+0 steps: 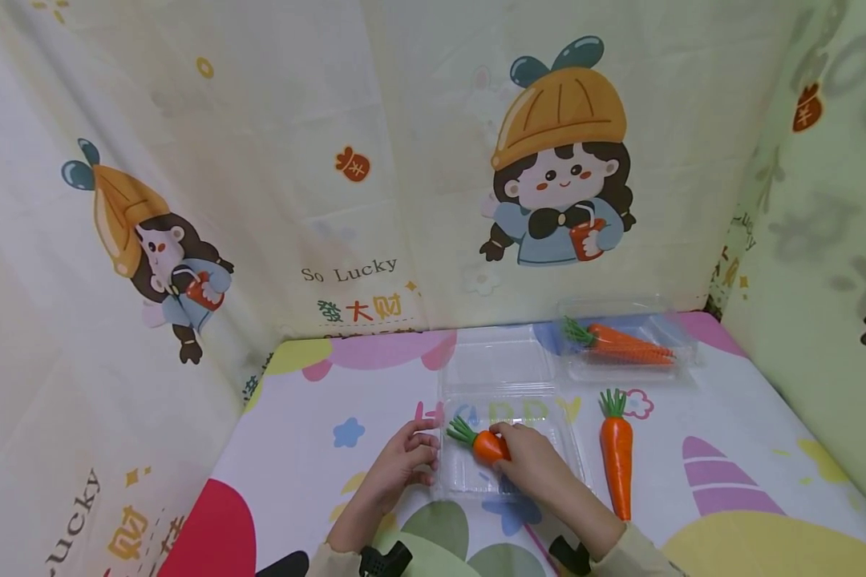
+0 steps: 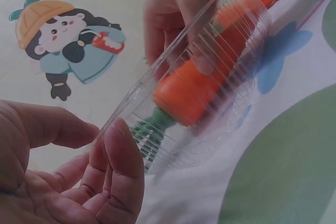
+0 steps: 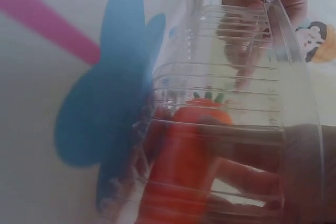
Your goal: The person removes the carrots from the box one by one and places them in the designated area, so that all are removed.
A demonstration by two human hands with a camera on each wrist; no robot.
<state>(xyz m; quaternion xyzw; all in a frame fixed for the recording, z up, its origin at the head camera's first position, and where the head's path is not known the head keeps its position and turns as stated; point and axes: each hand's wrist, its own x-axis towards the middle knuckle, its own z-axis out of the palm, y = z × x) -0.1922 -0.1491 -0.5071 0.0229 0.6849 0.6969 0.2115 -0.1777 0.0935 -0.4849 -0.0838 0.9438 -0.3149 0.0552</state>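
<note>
A clear plastic clamshell box (image 1: 462, 483) stands on the table, its lid (image 1: 501, 361) folded back behind it. My left hand (image 1: 402, 465) is at the box's left side; in the left wrist view its thumb and forefinger pinch the rim. My right hand (image 1: 537, 465) reaches inside and grips an orange toy carrot (image 1: 487, 447) by its body. The carrot's green top (image 2: 152, 129) points left, toward my left hand. In the right wrist view the carrot's body shows through the ribbed clear wall, with fingers around it.
Another carrot (image 1: 617, 457) lies on the table just right of the box, green top away from me. At the back right, a second clear box (image 1: 681, 353) holds orange carrots (image 1: 624, 344). Printed cloth walls (image 1: 418, 160) enclose the patterned table (image 1: 296, 449).
</note>
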